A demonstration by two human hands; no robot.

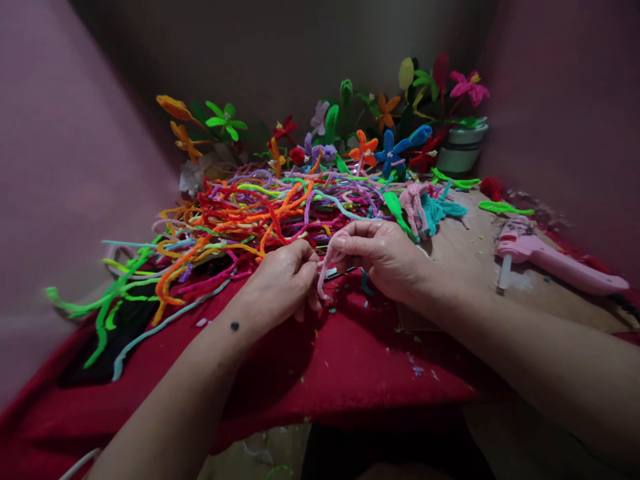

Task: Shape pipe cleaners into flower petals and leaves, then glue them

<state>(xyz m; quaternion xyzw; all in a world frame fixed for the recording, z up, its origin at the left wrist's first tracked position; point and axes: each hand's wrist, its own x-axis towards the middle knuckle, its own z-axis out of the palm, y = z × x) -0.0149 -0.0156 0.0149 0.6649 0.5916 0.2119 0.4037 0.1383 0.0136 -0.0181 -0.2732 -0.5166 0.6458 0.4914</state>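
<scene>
Between my hands is a pale pink pipe cleaner (pixel 325 273), bent, with one end hanging down. My left hand (pixel 286 277) pinches one part of it, fingertips closed. My right hand (pixel 383 250) grips the upper part between thumb and index finger. Just behind the hands lies a large tangled heap of colourful pipe cleaners (pixel 245 207). Beside my right hand rests a small bundle of pink bent pipe cleaners (pixel 416 208), with a teal bundle (pixel 445 209) against it. Part of the held piece is hidden by my fingers.
A pink glue gun (pixel 555 260) lies on a cardboard sheet (pixel 465 250) at the right. Finished pipe-cleaner flowers (pixel 390 153) stand along the back, near a pale green pot (pixel 460 148). Small scraps dot the red cloth (pixel 350 360), whose front edge is close to me.
</scene>
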